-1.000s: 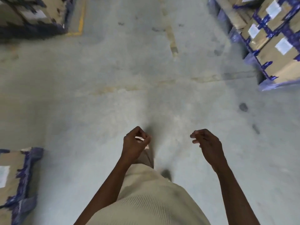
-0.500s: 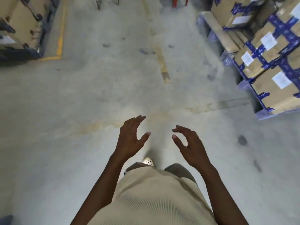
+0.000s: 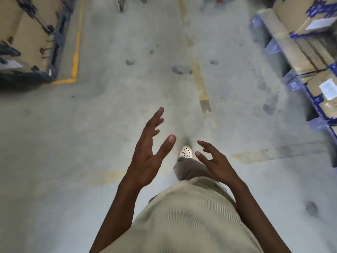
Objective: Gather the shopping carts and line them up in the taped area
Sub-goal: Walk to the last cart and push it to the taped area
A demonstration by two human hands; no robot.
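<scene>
Just splayed left hand (image 3: 145,161), mottled concrete (image 3: 54,143)

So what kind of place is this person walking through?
Most likely a warehouse or stockroom aisle. Taped cardboard boxes on blue pallets line both sides. Yellow tape marks off a bay on the bare concrete floor.

No legible text, number or brand is on record in your view. The white labels (image 3: 329,88) on the cardboard boxes (image 3: 288,8) to your right are blurred past reading. The pale label (image 3: 10,64) on the left-hand boxes (image 3: 27,33) is equally unreadable. Any print on the blue tape (image 3: 317,8) cannot be made out.
</scene>
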